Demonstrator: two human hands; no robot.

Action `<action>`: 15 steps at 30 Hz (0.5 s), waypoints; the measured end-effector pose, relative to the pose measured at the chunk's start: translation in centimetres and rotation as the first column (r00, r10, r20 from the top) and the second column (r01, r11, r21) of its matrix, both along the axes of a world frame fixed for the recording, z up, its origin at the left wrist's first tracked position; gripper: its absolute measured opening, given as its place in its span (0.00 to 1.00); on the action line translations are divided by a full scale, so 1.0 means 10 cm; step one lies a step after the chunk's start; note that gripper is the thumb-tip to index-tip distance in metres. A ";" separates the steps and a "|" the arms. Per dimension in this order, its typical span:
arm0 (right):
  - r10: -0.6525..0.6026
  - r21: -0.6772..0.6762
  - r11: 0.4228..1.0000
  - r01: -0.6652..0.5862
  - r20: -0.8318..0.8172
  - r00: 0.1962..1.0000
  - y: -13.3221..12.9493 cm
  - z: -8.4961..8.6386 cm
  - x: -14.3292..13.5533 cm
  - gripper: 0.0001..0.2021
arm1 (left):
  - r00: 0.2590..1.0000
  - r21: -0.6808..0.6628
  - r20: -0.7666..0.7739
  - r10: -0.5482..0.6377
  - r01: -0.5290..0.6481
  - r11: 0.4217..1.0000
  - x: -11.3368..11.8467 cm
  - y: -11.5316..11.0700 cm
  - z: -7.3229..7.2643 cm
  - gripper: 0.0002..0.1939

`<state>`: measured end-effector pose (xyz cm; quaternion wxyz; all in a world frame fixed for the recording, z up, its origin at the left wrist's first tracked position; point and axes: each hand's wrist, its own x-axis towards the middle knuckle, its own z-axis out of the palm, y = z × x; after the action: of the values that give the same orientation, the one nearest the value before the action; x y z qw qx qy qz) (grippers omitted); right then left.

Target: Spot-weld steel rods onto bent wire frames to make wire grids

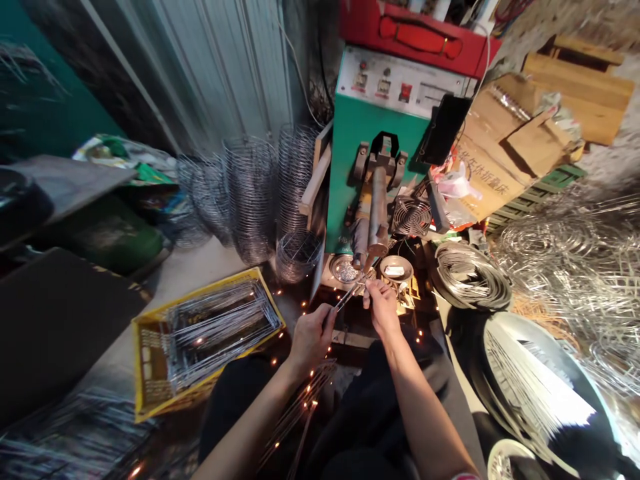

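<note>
My left hand (311,335) is closed around a thin metal rod (347,299) that points up and away toward the welding machine. My right hand (383,303) is closed in a pinch close to the rod's far end. What lies between its fingertips is too small to make out. Both hands are just below the electrode arms (379,210) of a green spot welder (345,173). Orange sparks scatter around my hands and forearms. Near the electrodes sit a dish of small metal pieces (345,270) and a round bowl (397,268).
To the left, a yellow crate (210,390) holds many metal rods. Stacked wire baskets (250,200) stand behind it. On the right are a wire coil (473,277), a large basin (607,400) with thin rods, and heaped wire parts (590,260). A cardboard box (493,160) stands behind.
</note>
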<state>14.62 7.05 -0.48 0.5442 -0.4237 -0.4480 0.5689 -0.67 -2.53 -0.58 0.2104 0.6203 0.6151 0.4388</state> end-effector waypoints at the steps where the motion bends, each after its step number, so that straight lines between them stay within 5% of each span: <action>1: -0.002 0.009 1.000 0.002 0.022 1.000 0.00 0.01 0.01 0.19 | 1.000 -0.006 0.018 -0.016 0.016 1.000 -0.02 0.02 -0.01 0.15; 15: -0.071 0.033 0.997 0.069 0.069 0.995 0.25 0.03 0.11 0.18 | 0.984 0.018 0.005 -0.179 0.179 0.984 -0.23 0.60 0.11 0.16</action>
<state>15.70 9.51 -0.19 0.5542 -0.4504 -0.4605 0.5272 -3.00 3.45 0.51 0.2458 0.6734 0.5522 0.4256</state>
